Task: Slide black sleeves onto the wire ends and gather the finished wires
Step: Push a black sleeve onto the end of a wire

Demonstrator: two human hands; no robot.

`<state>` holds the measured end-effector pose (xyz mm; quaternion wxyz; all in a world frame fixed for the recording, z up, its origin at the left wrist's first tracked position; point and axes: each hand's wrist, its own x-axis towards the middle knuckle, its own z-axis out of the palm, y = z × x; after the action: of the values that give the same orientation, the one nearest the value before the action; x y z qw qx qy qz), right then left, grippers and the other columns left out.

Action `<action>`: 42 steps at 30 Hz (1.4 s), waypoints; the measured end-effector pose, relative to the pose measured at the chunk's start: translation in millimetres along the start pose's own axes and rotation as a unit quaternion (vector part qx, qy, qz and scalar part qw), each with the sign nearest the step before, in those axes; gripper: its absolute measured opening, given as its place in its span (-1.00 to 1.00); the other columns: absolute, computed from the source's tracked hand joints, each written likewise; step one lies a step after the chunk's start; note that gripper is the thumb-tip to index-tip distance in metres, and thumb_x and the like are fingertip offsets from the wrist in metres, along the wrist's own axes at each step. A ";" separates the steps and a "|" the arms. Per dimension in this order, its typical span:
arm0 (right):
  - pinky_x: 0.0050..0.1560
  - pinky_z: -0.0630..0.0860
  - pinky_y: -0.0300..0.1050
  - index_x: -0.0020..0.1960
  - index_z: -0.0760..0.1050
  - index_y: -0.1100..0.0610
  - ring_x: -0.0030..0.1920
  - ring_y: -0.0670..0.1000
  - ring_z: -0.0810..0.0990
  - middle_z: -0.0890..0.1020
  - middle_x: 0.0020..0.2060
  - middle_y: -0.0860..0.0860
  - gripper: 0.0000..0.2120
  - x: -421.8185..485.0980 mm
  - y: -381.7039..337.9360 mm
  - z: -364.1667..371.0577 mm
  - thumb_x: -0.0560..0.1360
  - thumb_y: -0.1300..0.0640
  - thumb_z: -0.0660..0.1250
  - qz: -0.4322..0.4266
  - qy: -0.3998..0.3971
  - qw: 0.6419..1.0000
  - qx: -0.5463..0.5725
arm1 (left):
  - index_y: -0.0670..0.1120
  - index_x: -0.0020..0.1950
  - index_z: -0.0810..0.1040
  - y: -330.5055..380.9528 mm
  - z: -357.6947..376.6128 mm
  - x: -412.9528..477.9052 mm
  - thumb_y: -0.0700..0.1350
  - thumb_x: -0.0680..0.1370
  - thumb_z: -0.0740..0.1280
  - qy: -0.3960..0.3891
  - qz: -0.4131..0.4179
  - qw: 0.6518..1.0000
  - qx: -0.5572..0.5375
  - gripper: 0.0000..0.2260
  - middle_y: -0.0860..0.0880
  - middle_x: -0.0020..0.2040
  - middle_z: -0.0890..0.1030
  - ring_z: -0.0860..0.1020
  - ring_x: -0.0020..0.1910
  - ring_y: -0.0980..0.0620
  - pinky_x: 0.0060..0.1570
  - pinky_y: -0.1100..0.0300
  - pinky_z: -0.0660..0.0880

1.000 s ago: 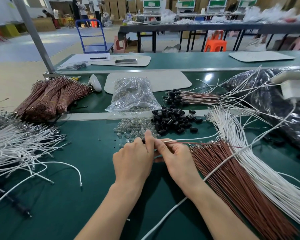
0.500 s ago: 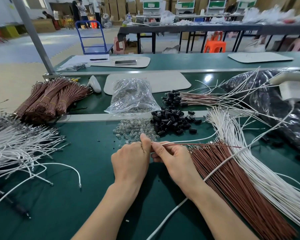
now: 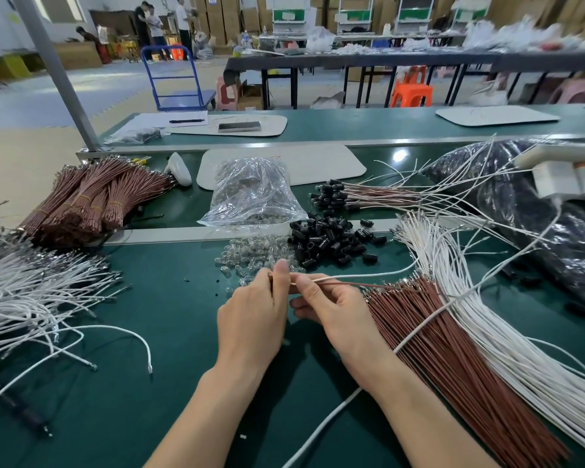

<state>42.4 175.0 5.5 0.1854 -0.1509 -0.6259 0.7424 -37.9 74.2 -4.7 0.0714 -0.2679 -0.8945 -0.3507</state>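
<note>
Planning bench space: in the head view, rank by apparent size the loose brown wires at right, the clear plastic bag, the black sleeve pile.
1. loose brown wires, nearest the camera
2. clear plastic bag
3. black sleeve pile, slightly smaller

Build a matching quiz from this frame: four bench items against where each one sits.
Items:
1 black sleeves
2 clear plastic bag
3 banded brown wire bundles
4 sleeved wires

Places:
A far left, behind the loose white wires
B just right of the small clear bulbs
C directly behind the bulbs
D behind the loose sleeves, right of the bag

Pairs: 1-B, 2-C, 3-A, 4-D
</note>
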 end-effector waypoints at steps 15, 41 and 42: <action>-0.22 0.60 -0.21 -0.01 0.70 -0.06 -0.16 -0.10 0.67 0.74 -0.14 -0.02 -0.83 0.4 2.1 -0.6 0.60 -0.07 0.35 -0.016 0.023 0.999 -0.021 | 0.14 -0.04 0.29 4.3 -2.6 -4.0 0.43 0.55 -0.18 0.009 0.045 0.998 -0.033 -0.55 0.10 -0.39 0.57 0.56 -0.35 0.06 -0.28 0.07 0.45; -0.19 0.64 -0.22 -0.05 0.73 0.02 -0.22 -0.10 0.72 0.74 -0.22 -0.08 -0.77 2.5 13.5 2.4 0.64 0.11 0.30 -0.030 0.034 0.985 -0.167 | -0.01 0.26 0.51 0.9 1.6 1.2 -0.03 0.67 -0.15 -0.052 0.006 0.952 0.303 -0.54 -0.06 -0.02 0.67 0.64 -0.06 -0.12 -0.33 0.08 0.20; -0.18 0.64 -0.23 -0.06 0.72 0.02 -0.23 -0.10 0.72 0.74 -0.23 -0.08 -0.77 3.0 13.4 2.7 0.64 0.12 0.30 -0.028 0.032 0.986 -0.163 | 0.00 0.30 0.47 1.2 1.4 1.1 -0.06 0.68 -0.14 -0.065 0.011 0.949 0.309 -0.58 -0.05 0.01 0.66 0.64 -0.03 -0.11 -0.32 0.09 0.22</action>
<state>37.4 172.0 -7.2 0.1994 -0.1850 -0.7361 0.6199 -38.1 76.3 -4.7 0.0962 -0.2652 -0.9587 -0.0375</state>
